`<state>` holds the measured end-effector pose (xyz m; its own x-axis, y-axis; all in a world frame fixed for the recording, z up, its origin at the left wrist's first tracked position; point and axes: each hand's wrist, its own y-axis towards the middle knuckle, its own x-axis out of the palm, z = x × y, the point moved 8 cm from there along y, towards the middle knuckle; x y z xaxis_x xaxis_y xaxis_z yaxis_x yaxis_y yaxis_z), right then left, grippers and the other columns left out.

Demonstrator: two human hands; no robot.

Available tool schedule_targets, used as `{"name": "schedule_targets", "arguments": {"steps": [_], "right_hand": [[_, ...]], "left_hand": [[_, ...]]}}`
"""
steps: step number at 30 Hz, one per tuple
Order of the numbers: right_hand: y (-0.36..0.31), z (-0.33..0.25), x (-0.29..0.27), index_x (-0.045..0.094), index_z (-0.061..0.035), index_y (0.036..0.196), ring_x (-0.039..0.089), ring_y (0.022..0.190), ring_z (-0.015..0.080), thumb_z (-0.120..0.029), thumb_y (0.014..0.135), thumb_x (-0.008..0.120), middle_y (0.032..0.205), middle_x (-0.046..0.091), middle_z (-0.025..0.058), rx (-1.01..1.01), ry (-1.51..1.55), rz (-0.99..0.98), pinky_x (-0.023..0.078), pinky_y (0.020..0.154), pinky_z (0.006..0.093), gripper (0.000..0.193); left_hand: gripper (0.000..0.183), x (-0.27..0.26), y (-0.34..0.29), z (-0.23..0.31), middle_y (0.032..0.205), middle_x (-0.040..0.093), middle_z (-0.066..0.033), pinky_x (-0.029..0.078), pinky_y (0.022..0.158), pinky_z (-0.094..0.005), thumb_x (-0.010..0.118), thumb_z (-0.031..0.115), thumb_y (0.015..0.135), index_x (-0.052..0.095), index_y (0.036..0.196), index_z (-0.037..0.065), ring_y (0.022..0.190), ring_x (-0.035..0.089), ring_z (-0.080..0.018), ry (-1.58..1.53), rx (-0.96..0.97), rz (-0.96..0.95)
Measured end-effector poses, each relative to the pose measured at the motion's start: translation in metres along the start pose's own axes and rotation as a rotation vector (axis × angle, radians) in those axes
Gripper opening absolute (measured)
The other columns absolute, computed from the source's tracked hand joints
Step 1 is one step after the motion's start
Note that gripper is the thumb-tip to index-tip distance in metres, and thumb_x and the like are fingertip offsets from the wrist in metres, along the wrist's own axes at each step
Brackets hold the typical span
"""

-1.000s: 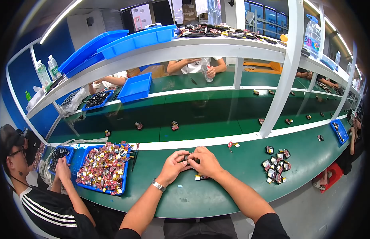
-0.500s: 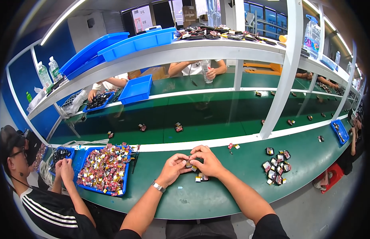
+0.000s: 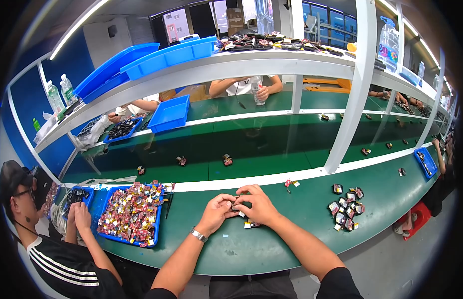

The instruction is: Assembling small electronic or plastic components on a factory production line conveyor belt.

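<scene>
Both my hands are together above the green bench (image 3: 286, 239). My left hand (image 3: 216, 213) is closed, thumb and fingers pinching a small dark part (image 3: 236, 203). My right hand (image 3: 259, 206) has its fingertips closed on the same part from the other side. The fingers cover most of it, so its exact kind does not show. Just under my hands lie a few small labelled pieces (image 3: 250, 224), partly hidden. To the right sits a loose group of small black parts with white, red and yellow labels (image 3: 345, 211).
At left stands a blue tray (image 3: 158, 219) heaped with similar labelled pieces, with dark tweezers (image 3: 169, 204) beside it. A co-worker (image 3: 57, 259) sits further left. Beyond a white rail (image 3: 201, 186), a green belt (image 3: 271, 154) carries scattered parts. A white post (image 3: 348, 109) rises ahead.
My fingers have shifted slightly around the small part, and its yellow side no longer shows. Parts on the belt have moved a little to the right. The co-worker's hands are slightly lower.
</scene>
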<state>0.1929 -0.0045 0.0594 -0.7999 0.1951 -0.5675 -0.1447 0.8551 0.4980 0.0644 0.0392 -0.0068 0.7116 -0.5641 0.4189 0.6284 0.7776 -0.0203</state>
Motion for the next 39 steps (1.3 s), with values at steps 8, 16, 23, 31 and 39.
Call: {"name": "schedule_targets", "arguments": {"steps": [8, 16, 23, 31, 39], "right_hand": [[-0.003, 0.001, 0.004, 0.075, -0.0098, 0.092, 0.055, 0.111, 0.0256, -0.013, 0.079, 0.073, 0.114, 0.063, 0.0045, 0.025, 0.061, 0.091, 0.047, 0.094, 0.0359, 0.013], [-0.006, 0.017, 0.016, 0.076, -0.0108, 0.094, 0.056, 0.114, 0.0256, -0.012, 0.080, 0.073, 0.119, 0.064, 0.0041, 0.153, 0.168, 0.082, 0.045, 0.098, 0.0372, 0.015], [-0.006, 0.007, 0.012, 0.076, -0.0135, 0.096, 0.054, 0.117, 0.0266, -0.013, 0.080, 0.073, 0.123, 0.063, 0.0035, 0.116, 0.135, 0.106, 0.045, 0.100, 0.0374, 0.016], [-0.007, 0.003, 0.010, 0.075, -0.0135, 0.098, 0.052, 0.120, 0.0273, -0.011, 0.079, 0.072, 0.126, 0.061, 0.0048, 0.091, 0.090, 0.126, 0.044, 0.101, 0.0385, 0.019], [-0.003, -0.003, 0.005, 0.075, -0.0112, 0.095, 0.053, 0.119, 0.0277, -0.009, 0.079, 0.071, 0.127, 0.061, 0.0045, 0.028, 0.111, 0.105, 0.045, 0.099, 0.0386, 0.017]], "left_hand": [[0.020, -0.001, 0.002, 0.000, 0.111, 0.062, -0.0097, 0.055, 0.093, -0.0397, 0.050, 0.009, 0.100, 0.052, 0.119, 0.003, 0.104, 0.063, -0.0194, -0.049, 0.033, 0.006], [0.024, -0.003, 0.002, -0.002, 0.119, 0.062, -0.0125, 0.053, 0.096, -0.0413, 0.050, 0.009, 0.100, 0.048, 0.123, 0.004, 0.108, 0.062, -0.0216, -0.056, 0.031, -0.021], [0.023, 0.001, 0.000, 0.002, 0.130, 0.057, -0.0155, 0.052, 0.097, -0.0415, 0.053, 0.009, 0.099, 0.049, 0.120, 0.004, 0.111, 0.061, -0.0223, -0.068, 0.062, -0.029], [0.023, 0.002, 0.001, 0.001, 0.133, 0.056, -0.0149, 0.052, 0.098, -0.0414, 0.056, 0.010, 0.098, 0.050, 0.120, 0.005, 0.113, 0.060, -0.0225, -0.101, 0.065, -0.044], [0.023, 0.001, -0.001, 0.003, 0.134, 0.055, -0.0153, 0.051, 0.099, -0.0437, 0.055, 0.009, 0.098, 0.050, 0.119, 0.005, 0.115, 0.058, -0.0232, -0.104, 0.091, -0.052]]}}
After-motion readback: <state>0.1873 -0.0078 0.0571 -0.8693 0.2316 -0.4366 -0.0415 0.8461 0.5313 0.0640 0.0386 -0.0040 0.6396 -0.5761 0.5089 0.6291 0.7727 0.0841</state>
